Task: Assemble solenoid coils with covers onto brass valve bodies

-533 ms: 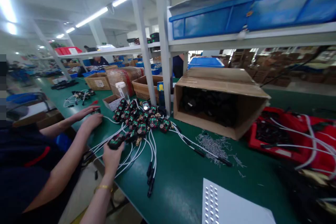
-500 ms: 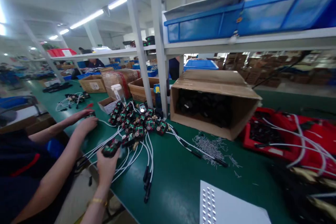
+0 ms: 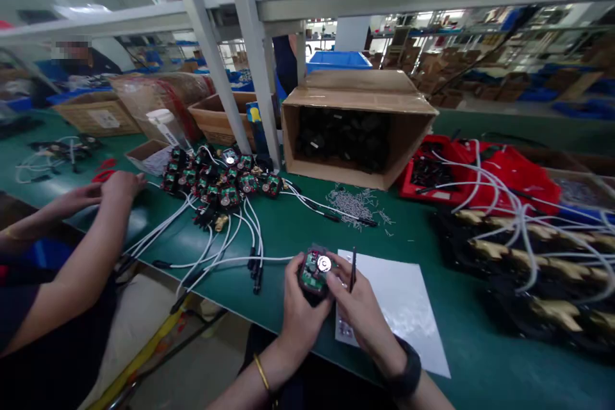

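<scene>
I see the small black module with its green circuit board now drawn from the pile at centre-left to lower centre, left hand fingers wrapped around it, right hand pinching a thin dark tool over the green surface.

Small black module with green circuit board and round silver disc, face up, white cable trailing left

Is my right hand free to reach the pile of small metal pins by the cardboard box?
Probably yes: bare green table separates the right hand from the pins, though it holds a thin tool.
</scene>
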`<state>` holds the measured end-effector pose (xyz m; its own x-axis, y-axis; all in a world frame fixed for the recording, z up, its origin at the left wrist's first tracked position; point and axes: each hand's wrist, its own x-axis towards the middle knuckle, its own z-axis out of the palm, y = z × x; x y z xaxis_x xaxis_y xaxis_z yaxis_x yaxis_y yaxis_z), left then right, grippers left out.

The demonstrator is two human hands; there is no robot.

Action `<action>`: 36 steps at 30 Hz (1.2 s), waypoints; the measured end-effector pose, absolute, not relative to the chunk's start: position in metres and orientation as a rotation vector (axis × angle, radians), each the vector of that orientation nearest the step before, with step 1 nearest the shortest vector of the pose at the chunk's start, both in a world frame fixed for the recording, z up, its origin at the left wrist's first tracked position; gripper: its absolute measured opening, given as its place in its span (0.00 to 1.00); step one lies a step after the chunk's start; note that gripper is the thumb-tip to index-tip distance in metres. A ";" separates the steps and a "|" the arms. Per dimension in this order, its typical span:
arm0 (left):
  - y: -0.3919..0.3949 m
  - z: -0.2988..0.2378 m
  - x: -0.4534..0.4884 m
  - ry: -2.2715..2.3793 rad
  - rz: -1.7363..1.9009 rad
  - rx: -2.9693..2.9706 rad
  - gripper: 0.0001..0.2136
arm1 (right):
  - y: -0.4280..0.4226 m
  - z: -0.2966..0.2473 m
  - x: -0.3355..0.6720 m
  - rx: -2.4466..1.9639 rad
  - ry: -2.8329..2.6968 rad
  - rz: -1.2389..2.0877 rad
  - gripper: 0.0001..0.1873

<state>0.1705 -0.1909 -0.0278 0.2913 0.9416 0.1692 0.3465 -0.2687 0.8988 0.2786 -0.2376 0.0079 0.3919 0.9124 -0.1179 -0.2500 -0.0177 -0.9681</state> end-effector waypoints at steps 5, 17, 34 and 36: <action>-0.185 -0.030 0.149 0.898 0.652 1.997 0.43 | -0.256 -0.008 0.297 -1.329 -0.695 1.033 0.25; -0.169 -0.010 0.170 0.565 0.640 2.149 0.27 | -0.265 0.001 0.287 -1.738 -1.091 0.544 0.30; -0.140 0.011 0.175 0.428 0.219 1.896 0.22 | -0.289 -0.022 0.354 -1.398 -0.206 0.695 0.33; -0.135 0.013 0.188 0.329 0.148 2.002 0.22 | -0.273 -0.026 0.351 -1.354 -0.214 0.737 0.26</action>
<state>0.1877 -0.1349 0.0129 0.9546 0.2950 -0.0413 0.1652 -0.4088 0.8976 0.3514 -0.2730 -0.0263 0.7606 0.5913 -0.2682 -0.3554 0.0335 -0.9341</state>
